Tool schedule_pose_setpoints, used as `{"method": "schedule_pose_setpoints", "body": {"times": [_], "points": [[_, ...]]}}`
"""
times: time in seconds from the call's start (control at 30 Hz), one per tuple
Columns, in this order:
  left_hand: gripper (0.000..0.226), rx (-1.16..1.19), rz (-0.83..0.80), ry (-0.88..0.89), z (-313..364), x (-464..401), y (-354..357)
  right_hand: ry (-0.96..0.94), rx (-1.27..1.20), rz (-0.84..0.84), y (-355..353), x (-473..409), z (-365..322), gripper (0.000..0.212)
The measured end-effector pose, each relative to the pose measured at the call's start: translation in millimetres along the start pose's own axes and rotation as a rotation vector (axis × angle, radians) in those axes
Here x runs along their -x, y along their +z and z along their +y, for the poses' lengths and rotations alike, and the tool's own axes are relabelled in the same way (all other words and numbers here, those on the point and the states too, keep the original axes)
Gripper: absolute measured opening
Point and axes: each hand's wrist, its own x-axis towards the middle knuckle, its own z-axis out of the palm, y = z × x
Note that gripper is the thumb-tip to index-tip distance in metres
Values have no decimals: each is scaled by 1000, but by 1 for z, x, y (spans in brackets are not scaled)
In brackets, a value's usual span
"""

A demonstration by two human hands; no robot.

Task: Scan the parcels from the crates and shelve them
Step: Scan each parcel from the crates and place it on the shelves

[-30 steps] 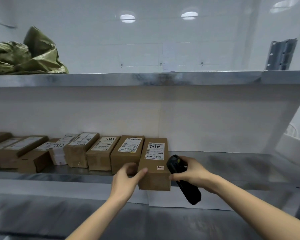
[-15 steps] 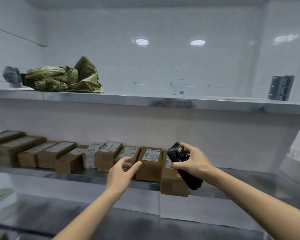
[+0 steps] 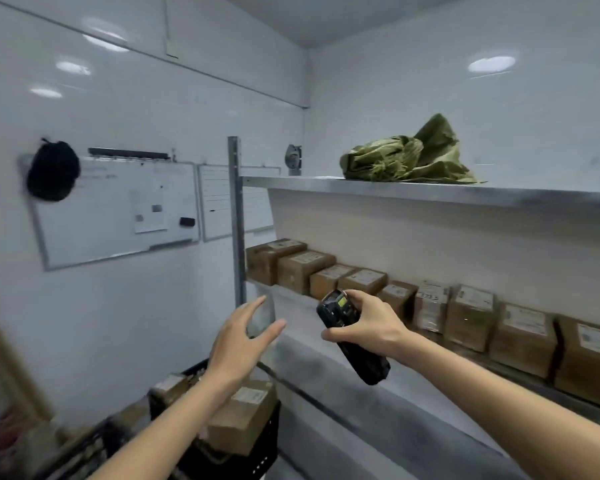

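Note:
My right hand (image 3: pixel 368 327) grips a black handheld scanner (image 3: pixel 352 337) in front of the middle shelf, its small lit screen facing up. My left hand (image 3: pixel 238 344) hangs in the air with its fingers spread and holds nothing. Several brown cardboard parcels (image 3: pixel 471 322) with white labels stand in a row on the middle metal shelf (image 3: pixel 520 372), behind and to the right of the scanner. Low at the left stands a black crate (image 3: pixel 257 445) with brown parcels (image 3: pixel 243 417) inside, just under my left forearm.
A crumpled green bag (image 3: pixel 406 161) lies on the top shelf (image 3: pixel 430 194). A metal upright (image 3: pixel 236 220) marks the shelving's left end. Whiteboards (image 3: pixel 118 213) and a black pouch (image 3: pixel 52 169) hang on the left wall. Another crate of goods (image 3: pixel 49 448) is blurred at bottom left.
My view has swung left, away from the shelf row toward the crates. My left hand let go of the boxed parcel on the shelf and now hangs free; the scanner stays in my right hand.

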Motion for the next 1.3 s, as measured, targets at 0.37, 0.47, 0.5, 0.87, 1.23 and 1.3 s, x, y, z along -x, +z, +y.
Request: {"method": "schedule_pose_setpoints", "body": {"times": [0.37,0.47,0.5,0.87,1.23,1.3], "points": [[73,-166,284,-346,-187,31,-203,-225,-75,-348,261,-80,-161,46],[76,-154,326,-419,-241,33,-221,-248,-97,-457,327,-102,-173,49],[80,-157,330,-445,-260,32,-224,-245,-99,-484,349,-110,-173,51],[75,-199,369,-850,-515,33,-169,-133,-29,-777,627,-193,-92,98],[73,-168,259,-1186,-685,124,-92,71,157,-1056,831,-164,22,110],[73,-145,236,-1232,-702,134,-80,98,193,-1089,852,-156,37,110]]}}
